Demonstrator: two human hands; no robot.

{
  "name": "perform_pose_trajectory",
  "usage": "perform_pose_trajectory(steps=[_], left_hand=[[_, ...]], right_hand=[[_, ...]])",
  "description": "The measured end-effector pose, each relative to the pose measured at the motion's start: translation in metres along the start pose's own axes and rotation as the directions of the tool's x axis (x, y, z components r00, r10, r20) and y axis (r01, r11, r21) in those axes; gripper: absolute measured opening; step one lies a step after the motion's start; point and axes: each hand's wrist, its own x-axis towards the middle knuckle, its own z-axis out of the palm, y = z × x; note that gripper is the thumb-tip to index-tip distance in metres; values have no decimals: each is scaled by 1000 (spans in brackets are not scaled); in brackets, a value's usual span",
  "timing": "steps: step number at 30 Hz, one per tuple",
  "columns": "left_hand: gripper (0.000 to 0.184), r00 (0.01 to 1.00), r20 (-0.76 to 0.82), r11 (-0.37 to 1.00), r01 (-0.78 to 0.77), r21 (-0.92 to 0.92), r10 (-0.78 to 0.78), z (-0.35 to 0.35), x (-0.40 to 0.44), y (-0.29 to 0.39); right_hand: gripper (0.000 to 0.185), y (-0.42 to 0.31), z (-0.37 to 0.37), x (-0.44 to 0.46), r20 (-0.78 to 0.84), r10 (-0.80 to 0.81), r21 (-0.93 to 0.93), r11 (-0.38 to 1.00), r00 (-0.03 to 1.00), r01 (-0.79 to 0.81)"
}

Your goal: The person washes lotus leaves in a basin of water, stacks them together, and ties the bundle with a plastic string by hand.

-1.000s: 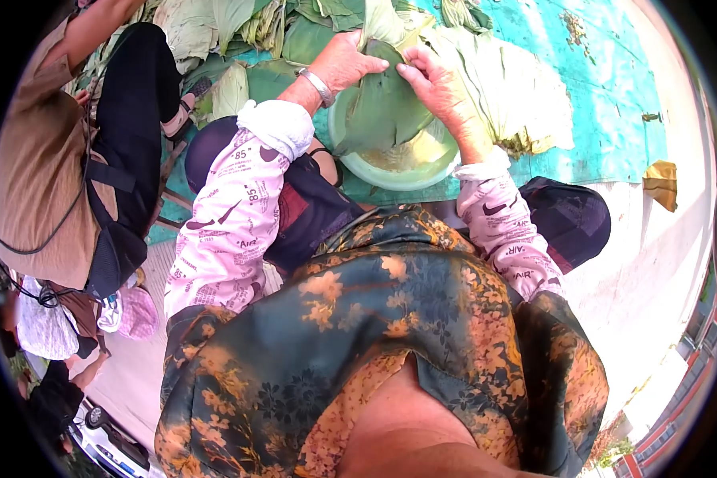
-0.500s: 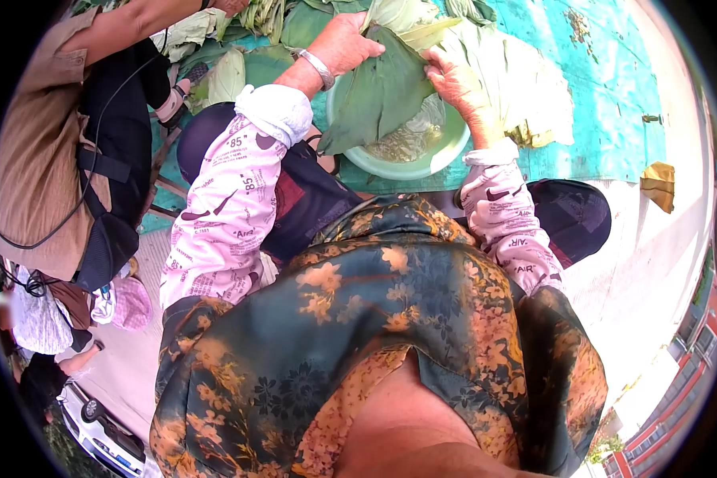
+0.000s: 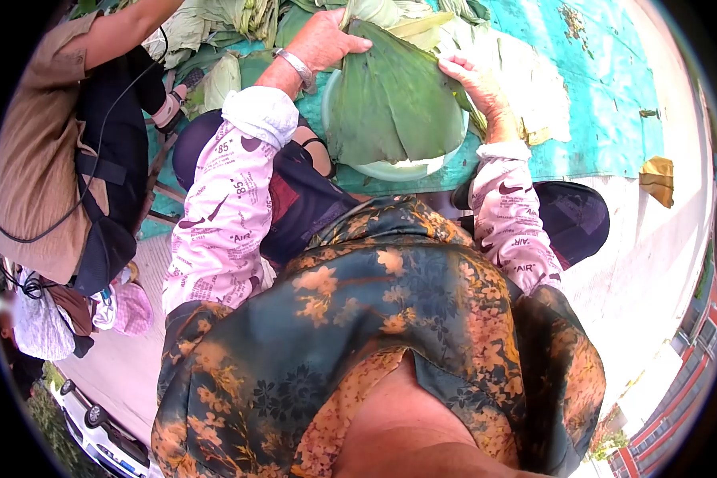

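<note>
A broad green lotus leaf (image 3: 398,103) hangs spread between my hands, fan-shaped with fine ribs. My left hand (image 3: 320,44), a bracelet on its wrist, pinches the leaf near its upper left corner. At its upper right edge, my right hand (image 3: 479,84) grips it between thumb and fingers. Beneath the leaf stands a pale green basin (image 3: 402,170); only its rim shows at the sides and front, and its contents are hidden. Paler, drier leaves (image 3: 526,76) lie to the right of the basin and behind it.
A turquoise tarp (image 3: 605,88) lies under the leaves. More leaves (image 3: 223,80) are heaped at the back left. Close on my left sits another person in a brown top (image 3: 44,143). A brown scrap (image 3: 657,182) rests by the tarp's right edge.
The leaf has been opened out flat and now covers most of the basin, whose inside showed before. My left hand has moved slightly left, my right hand slightly right.
</note>
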Motion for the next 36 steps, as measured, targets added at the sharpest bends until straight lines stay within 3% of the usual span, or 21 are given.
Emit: perform_pose_trajectory(steps=[6, 12, 15, 18, 21, 24, 27, 30, 36], left_hand=[[29, 1000, -11, 1000, 1, 3, -1, -1, -7, 9], [31, 999, -47, 996, 10, 88, -6, -3, -11, 14], [32, 999, -39, 1000, 16, -14, -16, -4, -9, 11], [32, 998, -51, 999, 37, -25, -38, 1, -13, 20], [32, 999, -39, 999, -12, -35, 10, -1, -9, 12], [33, 998, -60, 1000, -16, -8, 15, -2, -9, 12], [34, 995, -103, 999, -9, -54, 3, -2, -14, 20], [34, 994, -108, 1000, -17, -4, 17, -4, -12, 15], [34, 996, -86, 999, 0, -40, -3, -1, -12, 19]], right_hand=[[17, 13, -18, 3, 131, 62, -39, 998, 989, -58], [17, 18, -22, 5, 132, 44, -352, 936, 990, 6], [17, 24, -25, 7, 116, 33, -429, 903, 993, 20], [17, 22, -21, 5, -16, 14, -571, 821, 1000, -20], [15, 4, -12, -6, -149, -105, -767, 640, 983, -48], [19, 9, -12, 1, -171, -72, -682, 729, 983, -65], [26, 4, -10, 0, -170, 121, -319, 932, 978, -170], [32, 0, -7, -2, -45, 18, -180, 983, 999, -26], [37, -38, 28, -11, -8, 66, -353, 933, 998, -65]])
